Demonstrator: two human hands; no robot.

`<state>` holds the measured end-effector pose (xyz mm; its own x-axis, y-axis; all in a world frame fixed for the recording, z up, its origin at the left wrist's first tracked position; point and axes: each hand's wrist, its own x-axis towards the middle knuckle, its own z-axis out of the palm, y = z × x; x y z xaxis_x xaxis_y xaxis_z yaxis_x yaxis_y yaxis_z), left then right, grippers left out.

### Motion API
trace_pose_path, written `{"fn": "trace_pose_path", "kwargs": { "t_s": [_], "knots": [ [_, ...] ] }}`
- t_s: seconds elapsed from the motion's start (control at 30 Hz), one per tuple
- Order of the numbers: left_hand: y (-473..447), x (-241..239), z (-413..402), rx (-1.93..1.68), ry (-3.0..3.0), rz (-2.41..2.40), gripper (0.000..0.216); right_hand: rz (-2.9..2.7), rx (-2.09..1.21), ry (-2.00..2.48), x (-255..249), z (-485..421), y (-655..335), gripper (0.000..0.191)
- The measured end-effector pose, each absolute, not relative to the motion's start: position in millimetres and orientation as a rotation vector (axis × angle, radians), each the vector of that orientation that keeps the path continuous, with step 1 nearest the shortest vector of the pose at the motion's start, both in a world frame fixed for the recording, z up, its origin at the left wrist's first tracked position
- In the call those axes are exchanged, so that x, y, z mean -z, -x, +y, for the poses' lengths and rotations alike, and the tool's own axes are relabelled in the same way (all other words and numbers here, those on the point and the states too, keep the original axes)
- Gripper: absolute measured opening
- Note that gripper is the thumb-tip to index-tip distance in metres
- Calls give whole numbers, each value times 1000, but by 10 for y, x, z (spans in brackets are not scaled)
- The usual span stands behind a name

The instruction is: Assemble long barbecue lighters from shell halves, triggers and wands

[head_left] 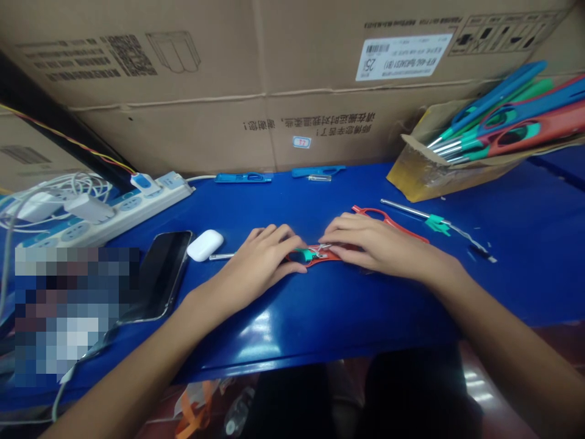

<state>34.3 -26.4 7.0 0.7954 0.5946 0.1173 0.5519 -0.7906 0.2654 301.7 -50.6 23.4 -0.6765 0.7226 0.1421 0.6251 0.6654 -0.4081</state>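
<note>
The grip of the left hand is clamped on a red lighter shell at three o'clock from the earbud case; whether the right hand pinches the shell's wires cannot be told, but a tug could dislodge them.

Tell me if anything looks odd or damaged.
Yes. The large brown cardboard box at the back bears upside-down printing, so it seems inverted. At right, a thin silver metal rod with a green plastic piece lies loose, outside any casing. The red plastic casing being handled lies open.
</note>
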Motion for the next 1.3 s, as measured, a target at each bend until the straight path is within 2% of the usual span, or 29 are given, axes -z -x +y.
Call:
{"fn": "trace_pose_path", "kwargs": {
  "t_s": [0.57,1.3],
  "knots": [
    [-336,-80,-253,-272,-2745,875,34,-2512,-677,1059,-262,-515,-3000,37],
    [-339,-79,-264,-266,-2767,876,37,-2537,-652,1056,-247,-494,-3074,32]
  ]
}}
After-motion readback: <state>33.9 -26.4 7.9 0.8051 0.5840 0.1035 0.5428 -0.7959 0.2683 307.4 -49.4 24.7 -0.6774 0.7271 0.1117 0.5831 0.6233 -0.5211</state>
